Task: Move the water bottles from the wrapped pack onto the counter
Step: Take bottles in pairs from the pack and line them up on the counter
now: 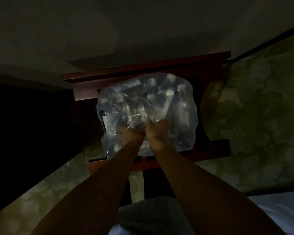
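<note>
1. The floor (254, 119) is covered in a pale green floral pattern and fills the right side and lower left of the dim view; the left side falls into deep shadow.
2. A dark red-brown wooden chair (143, 68) stands in the middle, seen from above, with its back rail toward the top and its front rail toward the bottom.
3. The wrapped pack of water bottles (146, 112) rests on the chair seat and covers most of it. Its clear plastic film is crumpled and glossy.
4. Through the film, several bottles (182, 109) show as blurred upright shapes with pale caps; their number cannot be told.
5. Two bare forearms reach in from the bottom edge and meet at the near middle of the pack.
6. The left hand (130, 134) is clenched on a bunch of the film on the top of the pack.
7. The right hand (158, 129) is just beside it, almost touching, and likewise clenched on a gathered fold of film.
8. The film puckers into tight creases between the two fists.
</note>
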`<act>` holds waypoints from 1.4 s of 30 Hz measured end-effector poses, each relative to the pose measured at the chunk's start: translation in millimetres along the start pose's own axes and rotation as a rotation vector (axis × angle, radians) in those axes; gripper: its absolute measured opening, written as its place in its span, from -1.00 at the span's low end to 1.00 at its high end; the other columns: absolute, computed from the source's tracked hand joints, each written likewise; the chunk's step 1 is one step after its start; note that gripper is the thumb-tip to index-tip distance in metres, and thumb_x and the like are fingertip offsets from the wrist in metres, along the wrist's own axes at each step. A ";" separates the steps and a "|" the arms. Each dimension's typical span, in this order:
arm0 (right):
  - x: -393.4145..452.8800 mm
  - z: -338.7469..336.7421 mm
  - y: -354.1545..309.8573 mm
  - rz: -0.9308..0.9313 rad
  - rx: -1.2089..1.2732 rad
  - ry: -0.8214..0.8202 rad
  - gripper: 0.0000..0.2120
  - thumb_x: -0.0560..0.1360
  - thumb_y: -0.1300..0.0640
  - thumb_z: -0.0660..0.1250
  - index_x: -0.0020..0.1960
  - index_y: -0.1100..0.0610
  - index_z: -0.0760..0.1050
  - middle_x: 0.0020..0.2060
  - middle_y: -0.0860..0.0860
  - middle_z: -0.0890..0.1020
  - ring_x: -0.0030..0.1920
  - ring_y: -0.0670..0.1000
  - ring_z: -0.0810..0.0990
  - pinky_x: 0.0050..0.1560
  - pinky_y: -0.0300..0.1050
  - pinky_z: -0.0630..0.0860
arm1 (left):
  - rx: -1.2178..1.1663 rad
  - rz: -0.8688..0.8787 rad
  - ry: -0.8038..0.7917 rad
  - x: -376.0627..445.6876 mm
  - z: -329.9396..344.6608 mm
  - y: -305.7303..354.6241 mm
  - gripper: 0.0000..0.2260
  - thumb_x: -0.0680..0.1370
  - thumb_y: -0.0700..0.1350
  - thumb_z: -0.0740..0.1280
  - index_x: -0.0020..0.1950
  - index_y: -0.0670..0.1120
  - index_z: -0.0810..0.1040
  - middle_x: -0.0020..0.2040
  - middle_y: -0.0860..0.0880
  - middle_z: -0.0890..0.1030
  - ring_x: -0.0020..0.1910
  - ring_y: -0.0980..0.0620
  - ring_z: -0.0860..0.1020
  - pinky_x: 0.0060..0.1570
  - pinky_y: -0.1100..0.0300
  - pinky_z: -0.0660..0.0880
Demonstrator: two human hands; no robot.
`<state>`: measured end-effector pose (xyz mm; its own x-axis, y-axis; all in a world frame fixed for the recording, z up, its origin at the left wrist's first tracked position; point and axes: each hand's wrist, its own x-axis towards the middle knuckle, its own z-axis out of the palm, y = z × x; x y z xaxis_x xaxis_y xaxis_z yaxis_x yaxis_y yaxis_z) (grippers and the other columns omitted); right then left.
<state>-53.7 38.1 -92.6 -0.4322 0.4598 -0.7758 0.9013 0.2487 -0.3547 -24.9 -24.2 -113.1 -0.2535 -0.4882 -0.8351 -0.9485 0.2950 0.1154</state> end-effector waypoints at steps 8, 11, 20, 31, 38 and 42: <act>-13.5 -1.4 15.0 0.031 0.225 -0.073 -0.51 0.50 0.12 0.43 0.34 0.28 0.39 0.24 0.19 0.56 0.21 0.16 0.58 0.19 -0.06 0.55 | -0.022 0.026 -0.070 15.1 -13.7 -3.2 -0.57 0.63 0.07 0.17 0.23 -0.25 0.56 0.15 -0.23 0.61 0.12 -0.16 0.59 0.11 0.06 0.52; -16.7 -5.1 15.3 0.074 0.300 -0.103 -0.58 0.50 0.20 0.43 0.30 0.26 0.41 0.21 0.21 0.58 0.18 0.18 0.59 0.18 0.14 0.58 | -0.024 0.038 -0.082 9.4 -18.2 -6.0 -0.58 0.64 0.07 0.14 0.20 -0.24 0.57 0.14 -0.24 0.62 0.12 -0.18 0.59 0.12 0.06 0.52; -19.6 -12.7 10.8 0.141 0.344 -0.155 -0.46 0.47 0.10 0.46 0.36 0.21 0.36 0.20 0.19 0.58 0.14 0.16 0.62 0.13 0.13 0.60 | -0.350 0.030 -0.184 -0.1 -9.9 3.5 -0.80 0.53 0.05 0.35 -0.08 -0.07 0.63 0.04 -0.16 0.67 0.01 -0.09 0.64 0.12 0.00 0.58; -16.5 -17.0 22.6 0.076 0.291 -0.204 -0.59 0.49 0.08 0.43 0.26 0.24 0.48 0.13 0.19 0.63 0.11 0.16 0.63 0.15 0.16 0.59 | -0.330 0.037 -0.272 13.9 -12.8 -1.2 -0.73 0.58 -0.05 0.29 0.19 -0.17 0.57 0.05 -0.16 0.58 0.00 -0.07 0.51 0.05 0.12 0.43; -11.9 -19.0 30.3 0.057 0.282 -0.245 -0.79 0.48 0.05 0.43 0.04 0.13 0.54 -0.05 0.09 0.66 -0.21 -0.06 0.62 -0.18 -0.13 0.61 | -0.291 0.114 -0.222 11.7 -12.8 -17.3 -0.84 0.52 0.10 0.36 -0.02 0.06 0.63 0.01 -0.06 0.64 -0.08 0.00 0.58 0.00 0.10 0.54; -14.8 -18.0 28.4 0.093 0.237 -0.262 -0.61 0.48 -0.01 0.43 0.18 0.20 0.50 0.05 0.10 0.64 -0.04 0.03 0.62 0.08 0.06 0.62 | -0.300 0.070 -0.229 22.6 -13.5 -17.9 -0.74 0.52 0.00 0.40 0.14 -0.08 0.63 -0.01 -0.07 0.63 -0.13 0.01 0.59 -0.09 0.13 0.54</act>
<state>-22.3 53.6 -81.7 -0.3535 0.2292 -0.9069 0.9315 -0.0028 -0.3638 -16.2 -51.6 -126.8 -0.3031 -0.2696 -0.9140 -0.9523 0.0507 0.3008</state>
